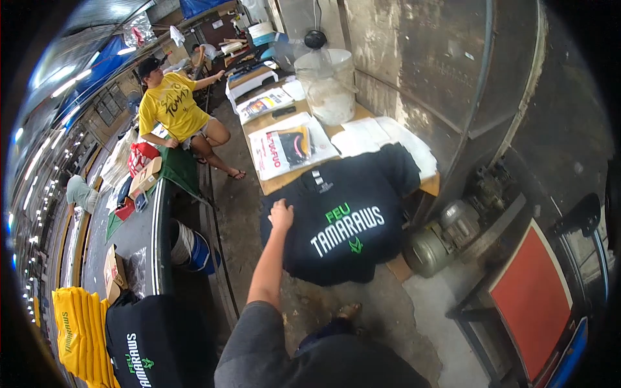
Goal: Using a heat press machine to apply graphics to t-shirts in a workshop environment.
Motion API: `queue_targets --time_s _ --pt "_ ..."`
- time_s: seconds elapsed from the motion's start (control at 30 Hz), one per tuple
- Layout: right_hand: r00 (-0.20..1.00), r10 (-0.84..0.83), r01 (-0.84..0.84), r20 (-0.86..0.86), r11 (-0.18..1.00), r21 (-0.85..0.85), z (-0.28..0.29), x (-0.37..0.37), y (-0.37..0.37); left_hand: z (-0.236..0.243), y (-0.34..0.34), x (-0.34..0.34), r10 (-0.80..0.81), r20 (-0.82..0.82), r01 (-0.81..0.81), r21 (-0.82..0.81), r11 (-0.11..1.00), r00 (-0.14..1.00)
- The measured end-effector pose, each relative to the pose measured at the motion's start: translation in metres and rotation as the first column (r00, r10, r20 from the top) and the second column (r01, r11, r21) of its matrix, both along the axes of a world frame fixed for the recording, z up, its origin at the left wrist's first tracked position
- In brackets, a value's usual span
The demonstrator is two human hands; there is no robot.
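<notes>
The left hand (281, 215) pressed flat, fingers together, on the dark shirt (343, 226) already spread over the desk (278, 183); folding seemed not yet begun.

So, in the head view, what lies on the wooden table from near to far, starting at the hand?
Left hand on the dark T-shirt → bagged print → printed sheet → white board. The right hand is not in view.

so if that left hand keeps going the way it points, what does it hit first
The left hand already rests on the dark printed shirt. Straight ahead lies the bagged garment on the wooden table, though depth is unclear.
</notes>
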State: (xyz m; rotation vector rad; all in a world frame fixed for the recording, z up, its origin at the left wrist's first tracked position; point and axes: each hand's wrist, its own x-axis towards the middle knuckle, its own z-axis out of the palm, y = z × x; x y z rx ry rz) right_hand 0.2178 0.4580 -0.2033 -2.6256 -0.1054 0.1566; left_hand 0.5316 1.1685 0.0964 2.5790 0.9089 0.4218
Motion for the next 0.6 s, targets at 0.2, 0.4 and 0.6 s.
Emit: queue_targets --time_s 0.2,0.4,0.6 --pt "0.993 -0.034 0.033 -0.117 0.999 -0.008 0.03 0.075 0.041 -0.019 0.018 0.05 -0.052 -0.2 0.045 -0.042 0.998 0.978" --pt "0.955 -0.044 0.043 -0.294 0.999 -0.01 0.065 0.113 0.067 -0.023 0.049 0.055 -0.182 -0.05 0.183 0.014 0.983 0.982" --pt "0.989 -0.04 0.048 -0.141 0.997 0.057 0.215 0.224 0.193 -0.001 0.027 0.041 -0.408 0.141 0.415 -0.021 0.91 0.902"
